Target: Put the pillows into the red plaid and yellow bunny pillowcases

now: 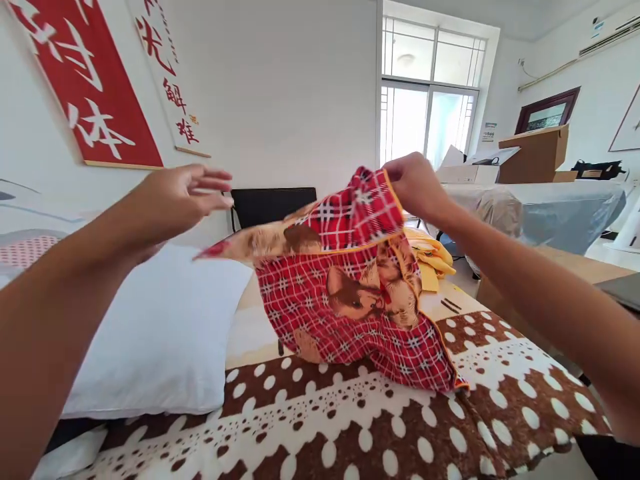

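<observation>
A red plaid cloth (320, 307) with a brown animal print and yellow-orange edging hangs in mid-air above the bed. My right hand (413, 187) pinches its upper right corner, fingertips partly hidden by the fabric. To the left, the cloth's loose end stretches out in a blurred point. My left hand (183, 200) is raised above that loose end, its fingers stretched out and apart from the fabric. The lower edge of the cloth reaches down to the brown and white dotted blanket (340, 427).
A white pillow (165, 333) lies at the left on the bed. Behind the cloth are a folded yellow cloth (430, 257) and a black chair back (273, 207). Cardboard boxes (535, 153) stand on a plastic-covered surface (560, 207) at the right, near the window (430, 87).
</observation>
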`<state>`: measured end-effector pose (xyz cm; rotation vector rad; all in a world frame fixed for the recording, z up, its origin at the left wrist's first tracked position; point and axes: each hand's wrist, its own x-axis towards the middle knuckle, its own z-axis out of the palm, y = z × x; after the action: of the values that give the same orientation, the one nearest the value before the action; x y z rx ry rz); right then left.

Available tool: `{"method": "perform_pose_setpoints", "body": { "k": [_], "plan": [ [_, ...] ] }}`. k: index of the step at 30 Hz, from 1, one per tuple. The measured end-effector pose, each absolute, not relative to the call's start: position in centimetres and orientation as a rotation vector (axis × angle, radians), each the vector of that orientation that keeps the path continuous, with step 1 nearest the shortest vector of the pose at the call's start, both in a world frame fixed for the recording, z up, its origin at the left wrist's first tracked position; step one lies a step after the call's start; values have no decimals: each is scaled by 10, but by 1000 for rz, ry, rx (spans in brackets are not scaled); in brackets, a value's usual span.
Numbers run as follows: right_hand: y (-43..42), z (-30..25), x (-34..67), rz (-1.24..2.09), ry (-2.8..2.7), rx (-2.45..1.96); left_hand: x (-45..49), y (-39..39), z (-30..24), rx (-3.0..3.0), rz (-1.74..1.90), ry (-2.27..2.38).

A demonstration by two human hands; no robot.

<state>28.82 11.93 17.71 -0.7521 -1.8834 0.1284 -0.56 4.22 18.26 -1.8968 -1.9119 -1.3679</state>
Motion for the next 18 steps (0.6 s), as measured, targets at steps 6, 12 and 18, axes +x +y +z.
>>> {"method": "perform_pose_setpoints", "body": {
  "k": [6, 12, 18],
  "plan": [
    [133, 147, 221, 370, -2029, -634, 55, 32, 161, -2264, -942, -1545],
    [132, 129, 209, 562, -2151, -446, 66, 58, 166, -1575, -607, -1553],
    [136, 34, 241, 434, -2374, -745, 40, 52, 206, -1458, -755, -1515]
  ]
}}
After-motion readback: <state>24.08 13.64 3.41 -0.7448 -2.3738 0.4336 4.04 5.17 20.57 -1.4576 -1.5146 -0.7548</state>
